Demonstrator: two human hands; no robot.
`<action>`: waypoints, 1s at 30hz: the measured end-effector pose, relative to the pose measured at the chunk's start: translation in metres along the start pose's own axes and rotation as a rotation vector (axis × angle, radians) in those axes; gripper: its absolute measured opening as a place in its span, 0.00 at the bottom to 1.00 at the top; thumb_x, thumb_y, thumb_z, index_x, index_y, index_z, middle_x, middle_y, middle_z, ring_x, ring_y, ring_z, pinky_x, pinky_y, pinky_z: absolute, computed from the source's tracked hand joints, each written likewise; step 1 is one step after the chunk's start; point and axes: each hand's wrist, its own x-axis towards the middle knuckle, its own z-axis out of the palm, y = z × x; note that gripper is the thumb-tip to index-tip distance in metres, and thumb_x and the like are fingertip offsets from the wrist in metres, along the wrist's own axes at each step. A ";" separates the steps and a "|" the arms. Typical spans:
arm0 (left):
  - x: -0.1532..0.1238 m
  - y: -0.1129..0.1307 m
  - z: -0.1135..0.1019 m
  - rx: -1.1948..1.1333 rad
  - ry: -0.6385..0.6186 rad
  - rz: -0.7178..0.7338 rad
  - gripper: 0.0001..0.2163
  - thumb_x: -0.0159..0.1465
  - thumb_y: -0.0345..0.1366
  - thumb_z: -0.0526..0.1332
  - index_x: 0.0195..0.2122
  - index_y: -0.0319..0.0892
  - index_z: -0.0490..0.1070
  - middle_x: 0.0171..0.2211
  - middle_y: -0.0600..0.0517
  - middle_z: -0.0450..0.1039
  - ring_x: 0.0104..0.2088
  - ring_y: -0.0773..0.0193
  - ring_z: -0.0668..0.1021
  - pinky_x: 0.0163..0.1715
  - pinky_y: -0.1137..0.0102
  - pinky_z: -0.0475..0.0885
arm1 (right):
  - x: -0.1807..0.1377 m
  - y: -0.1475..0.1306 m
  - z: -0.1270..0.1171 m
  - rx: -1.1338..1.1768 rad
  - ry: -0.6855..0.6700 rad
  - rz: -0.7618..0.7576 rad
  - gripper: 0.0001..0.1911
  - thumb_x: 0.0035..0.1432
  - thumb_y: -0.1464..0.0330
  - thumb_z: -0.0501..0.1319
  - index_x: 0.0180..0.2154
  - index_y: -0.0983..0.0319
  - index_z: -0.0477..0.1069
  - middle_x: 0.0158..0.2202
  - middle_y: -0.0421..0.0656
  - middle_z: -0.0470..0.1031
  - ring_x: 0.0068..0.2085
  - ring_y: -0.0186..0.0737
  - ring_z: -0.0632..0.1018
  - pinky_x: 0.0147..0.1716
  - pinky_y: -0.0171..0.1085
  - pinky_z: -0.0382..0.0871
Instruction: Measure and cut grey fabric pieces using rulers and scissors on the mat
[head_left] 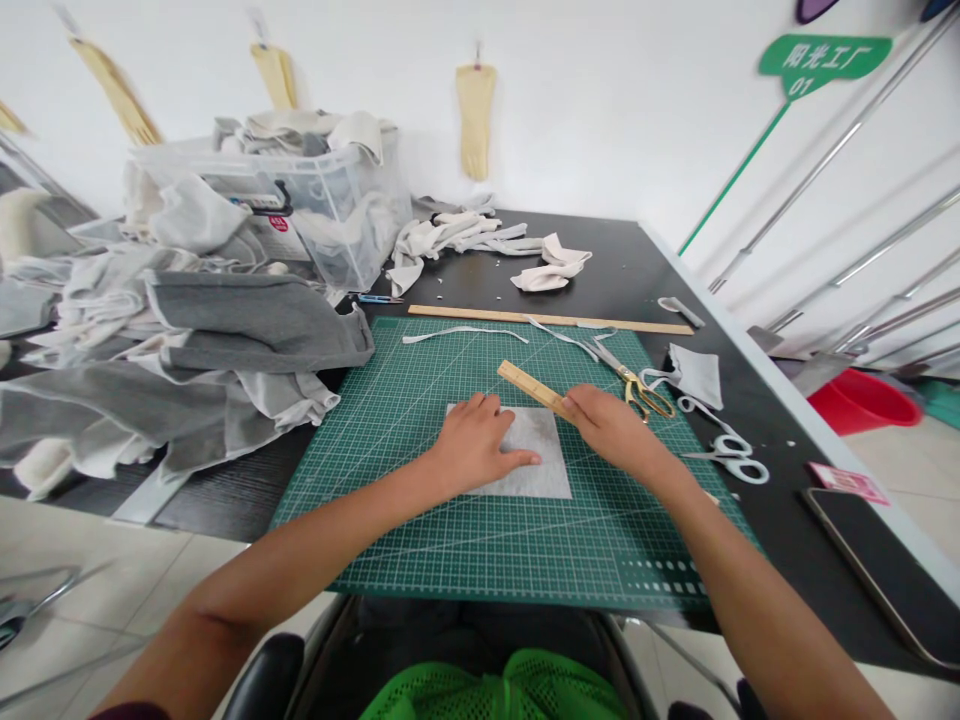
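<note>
"Where's the grey fabric piece [551, 455]?"
"Flat on the green cutting mat [420, 530], partly under the left hand [474, 445], thumb spread away from the fingers."
"And the right hand [604, 420]?"
"Pinching the near end of a short wooden ruler [531, 386], by the fabric's far edge; I can't quite tell whether they touch."
"What's beyond that hand?"
"Gold-handled scissors [625, 373], lying on the mat."

Head-worn view: looks forward and down, left hand [474, 447] and right hand [611, 423] near, wall [570, 120] beyond.
</note>
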 end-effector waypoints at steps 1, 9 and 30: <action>0.001 -0.001 0.001 -0.015 0.012 0.046 0.29 0.63 0.65 0.57 0.45 0.42 0.75 0.45 0.43 0.72 0.48 0.47 0.72 0.47 0.54 0.70 | 0.000 0.001 0.000 -0.018 0.004 0.011 0.16 0.74 0.63 0.45 0.34 0.59 0.65 0.35 0.45 0.72 0.37 0.44 0.74 0.38 0.40 0.63; -0.004 -0.005 0.020 -0.143 -0.104 0.473 0.41 0.64 0.66 0.53 0.71 0.45 0.53 0.72 0.43 0.51 0.72 0.42 0.52 0.69 0.47 0.48 | 0.001 0.008 0.001 -0.088 0.074 0.063 0.16 0.73 0.64 0.46 0.34 0.59 0.65 0.35 0.46 0.73 0.38 0.44 0.75 0.38 0.39 0.62; -0.001 -0.014 0.022 -0.134 -0.142 0.464 0.40 0.63 0.68 0.52 0.70 0.52 0.56 0.72 0.49 0.51 0.72 0.39 0.51 0.69 0.42 0.44 | 0.004 0.021 0.011 -0.040 0.026 0.075 0.17 0.73 0.64 0.48 0.33 0.59 0.67 0.35 0.46 0.75 0.38 0.43 0.76 0.39 0.38 0.62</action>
